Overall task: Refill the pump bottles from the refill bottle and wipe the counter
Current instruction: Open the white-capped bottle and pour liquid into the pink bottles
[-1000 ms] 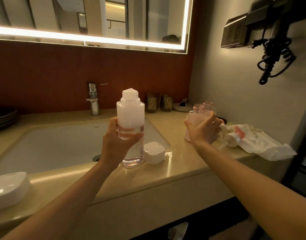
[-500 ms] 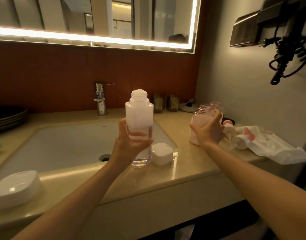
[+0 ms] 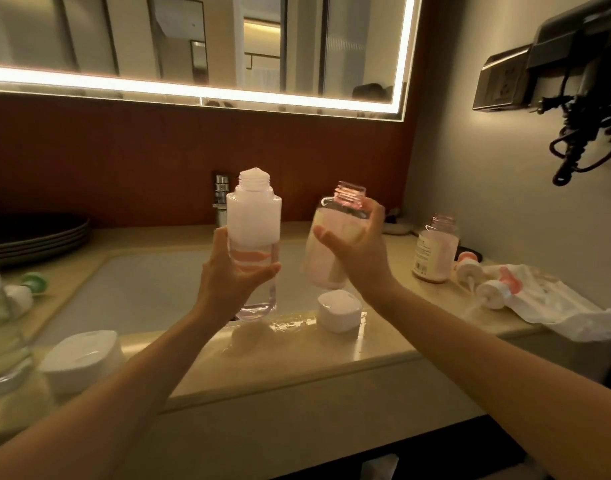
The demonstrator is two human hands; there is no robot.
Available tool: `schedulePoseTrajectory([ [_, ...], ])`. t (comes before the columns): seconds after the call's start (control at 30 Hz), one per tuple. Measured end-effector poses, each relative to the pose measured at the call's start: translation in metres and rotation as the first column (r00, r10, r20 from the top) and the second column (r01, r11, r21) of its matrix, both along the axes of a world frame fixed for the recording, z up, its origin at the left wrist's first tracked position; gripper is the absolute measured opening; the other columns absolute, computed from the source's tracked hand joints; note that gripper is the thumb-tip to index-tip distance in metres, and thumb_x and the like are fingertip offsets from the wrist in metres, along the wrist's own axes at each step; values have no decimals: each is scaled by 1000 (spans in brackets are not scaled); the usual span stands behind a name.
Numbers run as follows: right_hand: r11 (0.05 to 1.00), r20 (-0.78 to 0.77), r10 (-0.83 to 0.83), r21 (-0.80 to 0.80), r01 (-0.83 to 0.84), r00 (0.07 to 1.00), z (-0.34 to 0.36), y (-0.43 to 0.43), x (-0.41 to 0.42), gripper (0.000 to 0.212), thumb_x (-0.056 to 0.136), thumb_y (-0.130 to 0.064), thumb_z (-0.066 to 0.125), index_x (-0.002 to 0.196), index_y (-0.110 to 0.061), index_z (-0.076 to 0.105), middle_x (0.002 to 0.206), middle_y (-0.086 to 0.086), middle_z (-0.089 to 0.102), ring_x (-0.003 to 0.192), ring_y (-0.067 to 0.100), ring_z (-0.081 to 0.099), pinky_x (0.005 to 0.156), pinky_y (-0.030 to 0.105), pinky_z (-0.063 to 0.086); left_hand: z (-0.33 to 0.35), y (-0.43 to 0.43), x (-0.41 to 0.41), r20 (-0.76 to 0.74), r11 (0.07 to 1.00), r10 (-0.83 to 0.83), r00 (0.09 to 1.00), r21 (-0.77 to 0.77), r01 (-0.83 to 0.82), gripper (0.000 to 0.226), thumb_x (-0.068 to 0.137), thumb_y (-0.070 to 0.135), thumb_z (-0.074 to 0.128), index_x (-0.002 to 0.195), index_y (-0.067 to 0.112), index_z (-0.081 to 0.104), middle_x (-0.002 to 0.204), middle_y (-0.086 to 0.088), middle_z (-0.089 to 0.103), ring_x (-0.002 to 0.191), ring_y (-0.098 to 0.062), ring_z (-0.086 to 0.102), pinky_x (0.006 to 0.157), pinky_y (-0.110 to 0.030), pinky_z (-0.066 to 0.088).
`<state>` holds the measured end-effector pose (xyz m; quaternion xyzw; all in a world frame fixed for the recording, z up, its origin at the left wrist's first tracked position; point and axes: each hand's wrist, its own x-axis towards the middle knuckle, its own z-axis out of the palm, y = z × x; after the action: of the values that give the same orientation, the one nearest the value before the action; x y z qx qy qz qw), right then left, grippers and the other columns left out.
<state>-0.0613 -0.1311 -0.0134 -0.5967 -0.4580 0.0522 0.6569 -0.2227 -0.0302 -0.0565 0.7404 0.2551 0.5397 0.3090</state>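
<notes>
My left hand grips the tall clear refill bottle, upright and uncapped, lifted just above the counter's front edge over the sink. My right hand holds a pink pump bottle with its open neck up, tilted slightly, right beside the refill bottle. The refill bottle's white cap lies on the counter below my right hand. A second open pink pump bottle stands at the right. Two pump heads rest on a white cloth.
The sink basin fills the counter's middle, with a faucet behind. A white dish sits at the front left, dark plates at the back left. A hair dryer hangs on the right wall. The counter shines wet near the cap.
My right hand has lifted one pink pump bottle off the counter and brought it left, next to the refill bottle. The refill bottle has stayed in my left hand.
</notes>
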Motion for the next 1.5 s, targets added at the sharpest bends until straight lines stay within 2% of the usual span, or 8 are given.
schedulePoseTrajectory([
  [0.2,992,89,43,-120,-32,995,-32,15,-49,83,68,-35,78,130,-25,23,130,6,45,109,19,48,89,40,49,9,6,-39,32,995,93,995,17,-94,80,62,31,81,126,16,35,106,-3,62,84,-11,65,78,-38,56],
  [0.43,990,245,36,-141,-2,969,-55,9,-58,86,67,-27,81,131,-17,24,135,9,43,113,19,47,85,23,41,0,4,-52,-94,983,155,983,117,-144,79,63,34,81,125,17,35,104,-4,64,81,-16,67,70,-33,56],
  [0.53,992,252,-23,-111,52,967,-57,7,-53,84,67,-24,81,129,-15,25,133,11,44,114,22,50,82,22,41,-4,6,-50,-185,954,249,950,216,-208,81,62,38,82,124,16,35,107,-9,63,84,-24,65,66,-36,56],
  [0.7,989,275,-23,-133,62,961,-55,7,-49,84,67,-27,81,127,-15,23,132,10,46,106,14,48,81,19,41,-1,6,-44,-278,882,352,894,419,-217,80,65,34,82,128,9,39,113,-13,59,82,-21,56,62,-29,51],
  [0.83,989,266,-22,-134,60,964,-54,7,-49,84,67,-26,80,127,-16,22,131,9,45,101,9,43,80,18,41,7,10,-39,-293,836,411,863,498,-229,79,66,35,81,128,10,40,113,-12,59,88,-28,61,65,-39,56],
  [1.03,988,273,-23,-143,64,962,-51,6,-48,84,69,-26,80,129,-14,23,133,10,44,102,8,42,81,18,41,21,15,-37,-290,753,475,831,623,-212,82,60,26,85,125,13,36,107,-15,62,87,-29,62,61,-36,53],
  [1.3,985,276,-25,-160,71,961,-49,4,-47,83,69,-28,79,128,-13,22,134,9,44,102,9,43,81,18,40,29,19,-44,-320,661,563,762,727,-183,82,58,22,86,123,14,37,105,-14,63,87,-30,63,69,-42,54],
  [1.5,986,264,-26,-153,68,964,-52,6,-46,84,68,-27,80,127,-13,22,134,12,45,114,22,52,82,22,43,32,24,-53,-351,629,600,719,762,-154,81,61,27,84,124,19,34,110,-10,60,94,-30,62,71,-49,56],
])
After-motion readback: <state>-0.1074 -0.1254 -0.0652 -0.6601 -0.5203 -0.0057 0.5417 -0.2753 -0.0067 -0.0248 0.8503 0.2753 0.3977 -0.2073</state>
